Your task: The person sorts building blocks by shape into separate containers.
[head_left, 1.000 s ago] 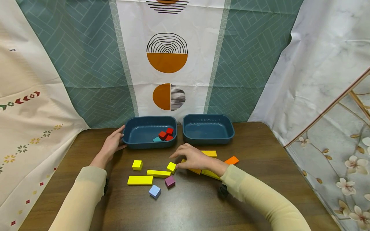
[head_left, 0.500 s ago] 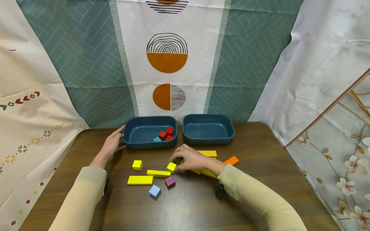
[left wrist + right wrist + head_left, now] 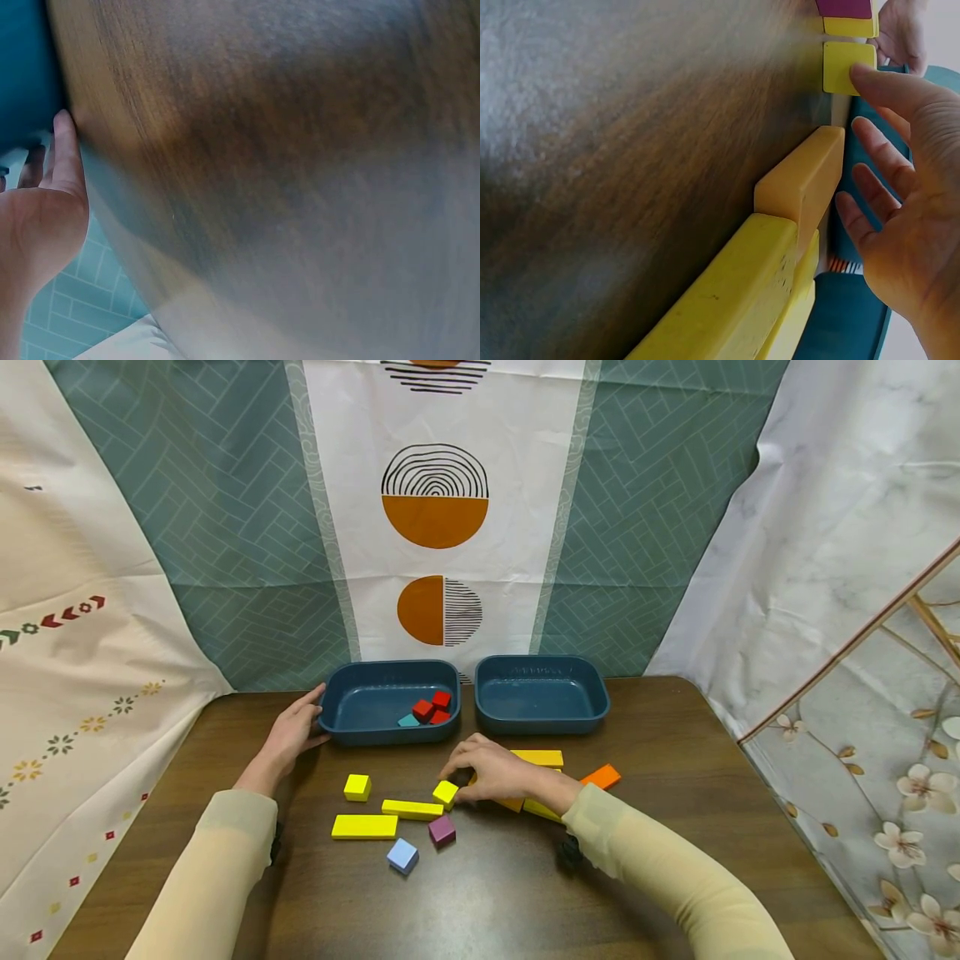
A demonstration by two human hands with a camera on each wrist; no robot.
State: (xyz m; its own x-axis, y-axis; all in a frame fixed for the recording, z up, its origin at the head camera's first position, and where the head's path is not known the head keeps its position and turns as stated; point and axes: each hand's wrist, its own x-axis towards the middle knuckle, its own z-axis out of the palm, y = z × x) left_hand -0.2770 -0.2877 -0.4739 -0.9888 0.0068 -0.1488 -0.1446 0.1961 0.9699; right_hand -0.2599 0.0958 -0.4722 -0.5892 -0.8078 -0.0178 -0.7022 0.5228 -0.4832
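Note:
My right hand (image 3: 491,771) pinches a small yellow cube (image 3: 445,794) between thumb and index finger near the table's middle. In the right wrist view the thumb lies against the cube's face, and the other fingers are loosely bent. At the back left, my left hand (image 3: 291,737) rests its extended fingers against the left end of a dark blue bin (image 3: 390,737). That bin holds several red blocks (image 3: 422,711) and a teal piece (image 3: 408,721). Orange-yellow and yellow bars (image 3: 735,277) lie beneath and beside my right hand, partly hidden by it.
A second dark blue bin (image 3: 540,727) stands to the right of the first. Left of my right hand lie another yellow cube (image 3: 357,787), two yellow bars (image 3: 364,827), a purple cube (image 3: 442,831) and a light blue cube (image 3: 402,856). An orange block (image 3: 602,777) lies to the right.
My right hand's index finger has closed down to the yellow cube, and the right forearm has shifted slightly left. My left hand stays at the bin.

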